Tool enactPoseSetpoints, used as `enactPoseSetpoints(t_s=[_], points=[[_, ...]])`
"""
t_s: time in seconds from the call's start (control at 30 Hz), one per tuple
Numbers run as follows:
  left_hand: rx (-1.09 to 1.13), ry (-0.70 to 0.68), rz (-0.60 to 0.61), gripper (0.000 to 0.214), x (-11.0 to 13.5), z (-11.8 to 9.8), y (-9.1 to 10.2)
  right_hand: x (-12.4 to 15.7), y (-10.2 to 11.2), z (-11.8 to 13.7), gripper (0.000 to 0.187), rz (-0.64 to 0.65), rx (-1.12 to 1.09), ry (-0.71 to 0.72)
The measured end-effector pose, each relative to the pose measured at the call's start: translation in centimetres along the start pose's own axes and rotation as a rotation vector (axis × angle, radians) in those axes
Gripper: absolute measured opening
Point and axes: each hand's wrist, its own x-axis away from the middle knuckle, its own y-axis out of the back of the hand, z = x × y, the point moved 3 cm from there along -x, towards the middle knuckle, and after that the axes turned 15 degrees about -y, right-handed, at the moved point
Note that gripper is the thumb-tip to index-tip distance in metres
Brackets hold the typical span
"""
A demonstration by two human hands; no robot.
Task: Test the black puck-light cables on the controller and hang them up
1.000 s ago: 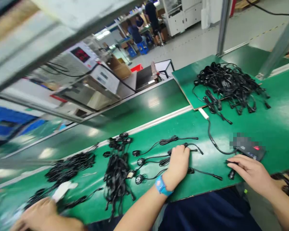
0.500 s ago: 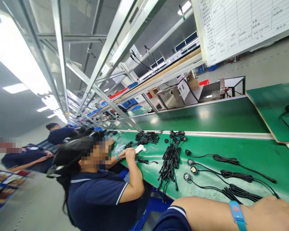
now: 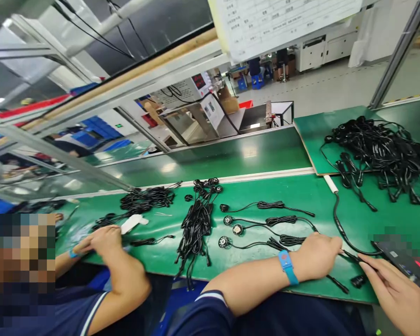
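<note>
My left hand (image 3: 317,254), with a blue wristband (image 3: 287,267) on the wrist, lies on the green table (image 3: 301,196) with its fingers curled around the end of a black cable (image 3: 346,255). Left of it, several black cables with round heads (image 3: 231,228) and coiled middles (image 3: 282,219) are laid out in rows. My right hand (image 3: 395,289) is at the lower right, fingers stretched out. Its fingertips are close to that cable end, a small black plug (image 3: 357,281) and a black device with a red light (image 3: 406,263).
A thick bundle of black cables (image 3: 196,224) and a smaller heap (image 3: 143,198) lie further left. A large tangled pile (image 3: 381,149) sits on a raised green board at the right. A co-worker's hands (image 3: 101,238) work at the left beside a white piece (image 3: 133,223).
The view has swung from the left side of the line back to the table before me. My left hand now rests further right on a cable end, and my right hand is in view again.
</note>
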Motion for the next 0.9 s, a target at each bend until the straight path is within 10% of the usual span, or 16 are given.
enactPoseSetpoints(t_s=[0.9], points=[[0.199,-0.057,0.031,0.015,-0.7,0.5,1.4,-0.4,0.9,1.9,0.027,0.078,0.024,0.038]])
